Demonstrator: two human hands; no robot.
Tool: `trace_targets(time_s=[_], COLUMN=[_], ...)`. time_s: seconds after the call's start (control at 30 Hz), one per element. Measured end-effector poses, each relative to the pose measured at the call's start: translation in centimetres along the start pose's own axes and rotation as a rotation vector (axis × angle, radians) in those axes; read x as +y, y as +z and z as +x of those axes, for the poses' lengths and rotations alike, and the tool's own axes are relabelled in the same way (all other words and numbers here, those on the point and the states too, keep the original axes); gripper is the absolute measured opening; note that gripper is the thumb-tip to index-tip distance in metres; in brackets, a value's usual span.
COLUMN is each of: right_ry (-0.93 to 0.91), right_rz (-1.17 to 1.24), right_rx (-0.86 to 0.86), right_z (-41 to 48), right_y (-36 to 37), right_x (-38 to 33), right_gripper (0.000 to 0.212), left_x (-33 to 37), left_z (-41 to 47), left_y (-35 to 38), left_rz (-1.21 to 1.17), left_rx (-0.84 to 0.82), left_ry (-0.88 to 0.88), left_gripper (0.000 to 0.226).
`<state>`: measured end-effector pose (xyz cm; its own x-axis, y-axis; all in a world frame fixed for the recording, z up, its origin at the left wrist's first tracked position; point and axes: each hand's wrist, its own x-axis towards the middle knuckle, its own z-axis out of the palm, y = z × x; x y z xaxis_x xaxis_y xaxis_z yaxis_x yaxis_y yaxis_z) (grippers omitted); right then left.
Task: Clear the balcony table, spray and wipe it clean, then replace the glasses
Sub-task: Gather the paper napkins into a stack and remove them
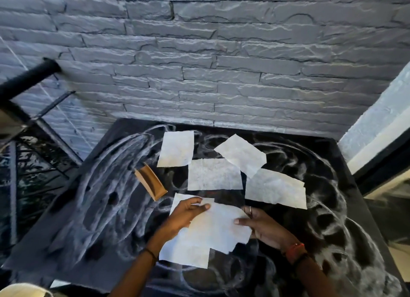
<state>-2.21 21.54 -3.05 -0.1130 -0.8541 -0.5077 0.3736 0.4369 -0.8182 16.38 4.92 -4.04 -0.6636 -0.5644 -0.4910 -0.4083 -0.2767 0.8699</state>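
Brown cardboard piece [150,182] left on black streaked table [106,208]. Four thin white paper sheets [214,174] flat mid-table. Left hand [184,214] and right hand [264,228] each pinch fifth creased sheet [208,234].

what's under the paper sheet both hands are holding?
Beneath the held sheet, another sheet's corner pokes out at its upper left. Around it lies the smeared black table. Whatever is directly underneath stays covered.

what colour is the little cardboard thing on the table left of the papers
Brown, plain kraft cardboard piece, seen in the head view.
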Motion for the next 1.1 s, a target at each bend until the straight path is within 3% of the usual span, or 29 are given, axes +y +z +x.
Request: trace_targets(time_s=[0.2,0.37,0.47,0.6,0.77,0.87,1.1], right_ry=[0.015,0.017,0.028,-0.01,-0.05,-0.057,-0.156], right_rz=[0.032,-0.027,-0.161,-0.455,-0.66,-0.692,-0.791], right_rx=[0.008,0.077,0.205,0.408,0.507,0.564,0.686], right_z=[1.8,5.2,8.1,11.4,13.2,13.8,14.3], right_y=[2.9,4.4,4.9,4.9,5.2,5.5,5.7], right_x=[-0.2,0.6,1.4,1.9,2.2,2.4,3.1], right_gripper=[0.04,0.035,0.021,0.019,0.021,0.035,0.034], left_x=[-1.5,-2.9,-3.4,-3.7,-4.5,-5.6,-4.5], left_z=[-2.2,0.1,1.9,3.8,5.6,7.0,7.1], left_y=[-3.4,-5.6,-6.4,-7.2,-7.9,-8.4,-8.4], left_rz=[0.002,0.074,0.237,0.342,0.403,0.416,0.504], left_rx=[0.049,0.234,0.297,0.291,0.319,0.415,0.424], left_ry=[-0.089,-0.079,-0.041,-0.01,-0.061,-0.082,-0.061], left_gripper=[0.016,0.043,0.016,0.004,0.01,0.04,0.03])
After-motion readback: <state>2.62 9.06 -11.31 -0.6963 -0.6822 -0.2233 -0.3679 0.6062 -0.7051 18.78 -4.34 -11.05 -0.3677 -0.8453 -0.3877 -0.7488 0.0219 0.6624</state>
